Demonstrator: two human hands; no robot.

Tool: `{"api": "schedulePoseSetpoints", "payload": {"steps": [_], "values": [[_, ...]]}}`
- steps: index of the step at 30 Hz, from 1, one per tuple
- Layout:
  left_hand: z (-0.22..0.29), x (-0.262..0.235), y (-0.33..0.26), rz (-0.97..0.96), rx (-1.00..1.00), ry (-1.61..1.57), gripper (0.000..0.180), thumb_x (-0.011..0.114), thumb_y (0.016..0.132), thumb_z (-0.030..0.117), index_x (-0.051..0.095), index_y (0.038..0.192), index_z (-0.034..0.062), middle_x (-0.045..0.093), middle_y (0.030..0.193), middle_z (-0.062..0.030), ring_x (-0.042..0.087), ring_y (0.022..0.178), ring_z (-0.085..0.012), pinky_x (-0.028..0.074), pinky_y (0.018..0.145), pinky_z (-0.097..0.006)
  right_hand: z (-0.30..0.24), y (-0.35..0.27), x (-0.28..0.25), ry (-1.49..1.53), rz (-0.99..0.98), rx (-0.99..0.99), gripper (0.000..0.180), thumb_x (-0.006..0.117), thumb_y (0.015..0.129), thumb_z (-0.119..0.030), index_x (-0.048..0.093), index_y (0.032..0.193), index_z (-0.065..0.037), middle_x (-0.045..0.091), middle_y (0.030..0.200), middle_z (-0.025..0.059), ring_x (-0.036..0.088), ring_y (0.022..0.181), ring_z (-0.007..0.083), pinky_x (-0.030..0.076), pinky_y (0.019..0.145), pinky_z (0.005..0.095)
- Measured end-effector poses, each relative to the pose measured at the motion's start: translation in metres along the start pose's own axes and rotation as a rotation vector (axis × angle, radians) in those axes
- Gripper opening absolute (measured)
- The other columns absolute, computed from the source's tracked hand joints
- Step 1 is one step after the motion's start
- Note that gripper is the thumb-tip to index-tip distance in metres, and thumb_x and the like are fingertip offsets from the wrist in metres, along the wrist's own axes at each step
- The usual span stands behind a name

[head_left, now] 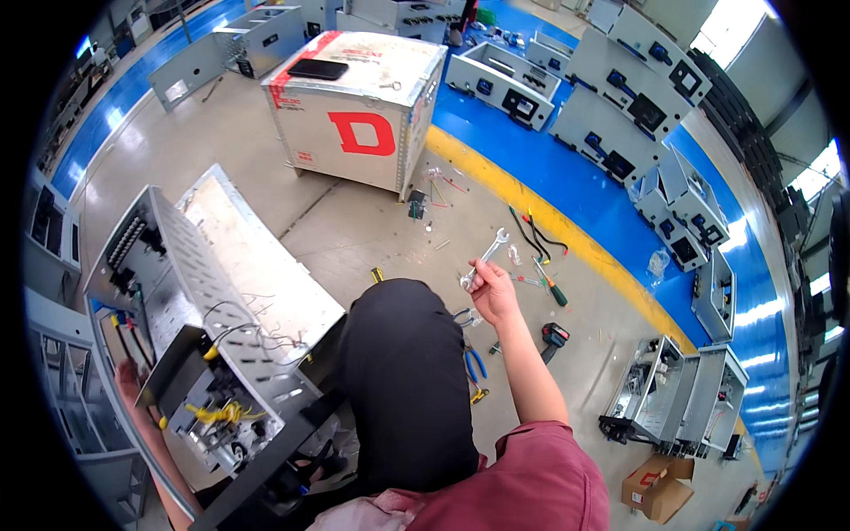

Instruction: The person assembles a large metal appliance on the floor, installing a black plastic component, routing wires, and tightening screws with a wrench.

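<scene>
Grey floor [319, 234] fills my view, a blue strip [584, 199] curving from twelve to four. Open metal cabinet [208, 301] at eight, pale crate [310, 142] at eleven. Left hand [129, 388], also at eight, sits half hidden beside the cabinet; I can't tell its grip. Right hand [491, 288], near centre toward three, is pinching a silver wrench [494, 248], fingers covering its middle.

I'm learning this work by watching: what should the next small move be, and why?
Probably bring the wrench across to the open metal box on the left: the right hand holds it away from the box, while the left hand is at the box's outer side.
</scene>
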State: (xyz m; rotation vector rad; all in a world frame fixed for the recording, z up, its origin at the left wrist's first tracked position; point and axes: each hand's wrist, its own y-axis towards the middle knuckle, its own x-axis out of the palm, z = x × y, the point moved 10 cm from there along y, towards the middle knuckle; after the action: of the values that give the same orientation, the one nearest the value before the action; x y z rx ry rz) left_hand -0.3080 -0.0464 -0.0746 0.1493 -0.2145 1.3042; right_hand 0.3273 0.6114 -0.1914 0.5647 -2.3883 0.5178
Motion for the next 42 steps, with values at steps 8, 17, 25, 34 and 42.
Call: {"api": "schedulePoseSetpoints", "payload": {"steps": [8, 17, 25, 34, 42], "values": [[0.232, 0.147, -0.098, -0.346, 0.621, 0.202, 0.021, 0.045, 0.108, 0.015, 0.063, 0.107, 0.0034, 0.061, 0.105, -0.0049, 0.055, 0.099, -0.0171, 0.040, 0.095, -0.030, -0.118, -0.093, 0.258, -0.367, -0.382, -0.268, 0.020, 0.064, 0.102, -0.013, 0.069, 0.108, 0.005, 0.072, 0.078, 0.0132, 0.071, 0.069, 0.0184, 0.054, 0.064, 0.0294], [0.264, 0.403, -0.293, -1.022, 0.695, 0.859, 0.024, 0.066, 0.095, 0.017, 0.066, 0.113, 0.0010, 0.066, 0.103, -0.0125, 0.060, 0.096, -0.0306, 0.047, 0.091, -0.041, -0.080, -0.220, 0.466, -0.445, -1.123, -0.100, 0.045, 0.052, 0.111, -0.034, 0.063, 0.125, 0.007, 0.075, 0.097, 0.0160, 0.073, 0.091, 0.0202, 0.055, 0.084, 0.0330], [0.240, 0.359, -0.266, -1.044, 0.434, 0.799, 0.028, 0.052, 0.109, 0.025, 0.062, 0.094, 0.0026, 0.057, 0.088, -0.0123, 0.057, 0.084, -0.0310, 0.047, 0.077, -0.041, -0.049, -0.224, 0.521, -0.295, -1.140, 0.043, 0.043, 0.054, 0.110, -0.033, 0.054, 0.128, 0.006, 0.067, 0.088, 0.0140, 0.069, 0.086, 0.0212, 0.055, 0.081, 0.0346], [0.276, 0.229, -0.139, -0.376, 0.427, 0.456, 0.021, 0.047, 0.105, 0.019, 0.062, 0.104, 0.0032, 0.061, 0.100, -0.0049, 0.057, 0.098, -0.0174, 0.045, 0.090, -0.032, -0.038, -0.195, 0.585, -0.789, -1.060, -0.227, 0.011, 0.060, 0.103, -0.009, 0.058, 0.109, -0.001, 0.074, 0.087, 0.0121, 0.071, 0.081, 0.0138, 0.057, 0.076, 0.0281], [0.122, 0.126, -0.028, -0.030, 0.075, 0.467, 0.027, 0.048, 0.100, 0.013, 0.068, 0.114, 0.0016, 0.069, 0.106, -0.0102, 0.063, 0.101, -0.0205, 0.050, 0.093, -0.036, 0.066, -0.137, 0.689, -1.434, -1.035, -0.472, 0.022, 0.060, 0.099, -0.017, 0.056, 0.112, 0.000, 0.073, 0.091, 0.0178, 0.073, 0.083, 0.0279, 0.055, 0.078, 0.0389]]}}
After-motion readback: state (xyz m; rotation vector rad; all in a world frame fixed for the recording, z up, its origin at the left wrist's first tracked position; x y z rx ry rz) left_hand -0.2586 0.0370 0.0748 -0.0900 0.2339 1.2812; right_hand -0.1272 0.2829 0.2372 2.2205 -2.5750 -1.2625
